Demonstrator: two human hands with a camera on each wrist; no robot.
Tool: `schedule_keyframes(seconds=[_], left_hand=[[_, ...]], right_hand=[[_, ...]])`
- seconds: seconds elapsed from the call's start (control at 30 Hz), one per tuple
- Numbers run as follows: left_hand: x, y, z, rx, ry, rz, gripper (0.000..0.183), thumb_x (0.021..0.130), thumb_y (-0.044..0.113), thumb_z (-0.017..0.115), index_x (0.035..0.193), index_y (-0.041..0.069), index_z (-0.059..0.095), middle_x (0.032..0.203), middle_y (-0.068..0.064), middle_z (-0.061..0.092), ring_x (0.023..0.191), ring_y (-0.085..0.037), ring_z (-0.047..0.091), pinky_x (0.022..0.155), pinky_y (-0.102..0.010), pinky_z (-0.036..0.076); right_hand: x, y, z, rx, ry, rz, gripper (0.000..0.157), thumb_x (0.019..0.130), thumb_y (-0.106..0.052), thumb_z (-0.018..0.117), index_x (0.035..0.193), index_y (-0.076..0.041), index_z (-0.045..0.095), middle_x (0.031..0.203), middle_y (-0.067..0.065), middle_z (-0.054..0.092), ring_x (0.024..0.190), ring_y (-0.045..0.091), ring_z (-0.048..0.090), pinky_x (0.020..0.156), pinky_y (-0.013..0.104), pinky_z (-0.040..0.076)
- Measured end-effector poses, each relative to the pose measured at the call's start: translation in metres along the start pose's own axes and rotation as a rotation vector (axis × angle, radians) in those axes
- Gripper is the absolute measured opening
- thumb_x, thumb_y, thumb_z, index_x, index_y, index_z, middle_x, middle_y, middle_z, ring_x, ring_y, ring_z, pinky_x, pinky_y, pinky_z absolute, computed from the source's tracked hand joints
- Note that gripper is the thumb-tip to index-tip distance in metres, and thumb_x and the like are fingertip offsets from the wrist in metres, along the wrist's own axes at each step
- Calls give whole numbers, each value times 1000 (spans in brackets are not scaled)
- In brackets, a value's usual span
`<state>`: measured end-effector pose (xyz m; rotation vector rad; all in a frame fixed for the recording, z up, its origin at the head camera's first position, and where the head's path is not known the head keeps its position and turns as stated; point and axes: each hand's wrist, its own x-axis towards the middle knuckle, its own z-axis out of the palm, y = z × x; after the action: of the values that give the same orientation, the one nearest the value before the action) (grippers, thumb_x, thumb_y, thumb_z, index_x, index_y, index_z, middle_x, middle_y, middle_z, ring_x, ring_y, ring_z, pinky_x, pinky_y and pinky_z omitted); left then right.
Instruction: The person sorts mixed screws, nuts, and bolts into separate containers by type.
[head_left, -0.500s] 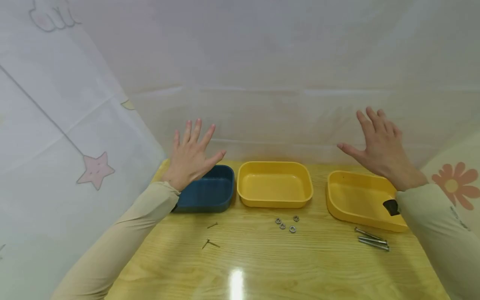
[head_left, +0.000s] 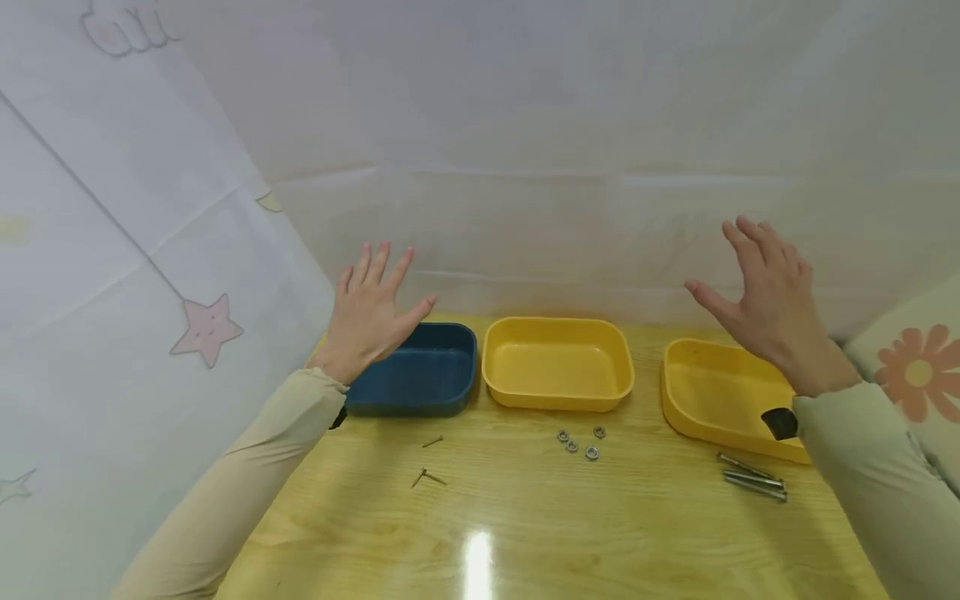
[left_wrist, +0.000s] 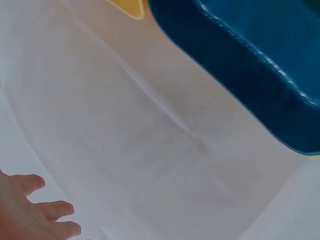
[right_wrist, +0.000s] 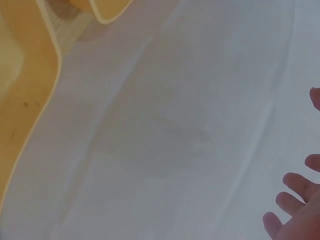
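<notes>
Left hand (head_left: 365,318) near blue tray (head_left: 420,383), right hand (head_left: 776,308) near rightmost yellow tray (head_left: 705,383), each grip apart, star-printed sheet (head_left: 120,350)

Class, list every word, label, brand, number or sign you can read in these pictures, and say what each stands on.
No readable text shows.
Blue tray, middle yellow tray and right yellow tray: no lettering visible.
Right sleeve: dark marks, too blurred to tell whether they are letters.
Pink star and orange flower: drawings, not words.
</notes>
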<state>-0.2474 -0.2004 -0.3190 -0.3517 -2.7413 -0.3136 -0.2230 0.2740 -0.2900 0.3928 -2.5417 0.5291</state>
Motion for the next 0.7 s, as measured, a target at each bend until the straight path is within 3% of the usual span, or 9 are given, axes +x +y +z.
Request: schedule_keyframes(seconds=[0.17, 0.27, 0.5, 0.7], left_hand=[[-8, -12, 8, -38, 17, 0, 77, 91, 69, 38, 155, 29, 19, 162, -9, 12, 150, -35, 7, 114, -64, 12], [-17, -23, 15, -45, 19, -29, 77, 92, 68, 39, 154, 27, 22, 162, -10, 14, 150, -36, 10, 113, -64, 13], [-34, -49, 28, -49, -11, -127, 79, 93, 67, 37, 155, 23, 20, 162, -14, 14, 149, -39, 8, 113, -64, 12], [-56, -71, 44, -129, -37, -232, 79, 94, 65, 38, 153, 15, 25, 160, -20, 16, 147, -44, 10, 111, -67, 13]], right_hand=[[-7, -8, 14, 106, 209, -109, 63, 86, -25, 70, 139, 0, 47, 142, 24, 44, 130, 48, 37, 103, 67, 25], [-11, -17, 26, 179, 286, -146, 56, 83, -14, 71, 132, 3, 52, 135, 25, 50, 124, 47, 41, 102, 62, 29], [-23, -49, 53, 365, 307, -114, 45, 84, -4, 68, 127, 4, 56, 126, 25, 54, 120, 42, 43, 101, 56, 31], [-35, -77, 88, 470, 286, -132, 39, 84, -3, 67, 121, 5, 58, 119, 23, 58, 111, 38, 49, 91, 43, 36]])
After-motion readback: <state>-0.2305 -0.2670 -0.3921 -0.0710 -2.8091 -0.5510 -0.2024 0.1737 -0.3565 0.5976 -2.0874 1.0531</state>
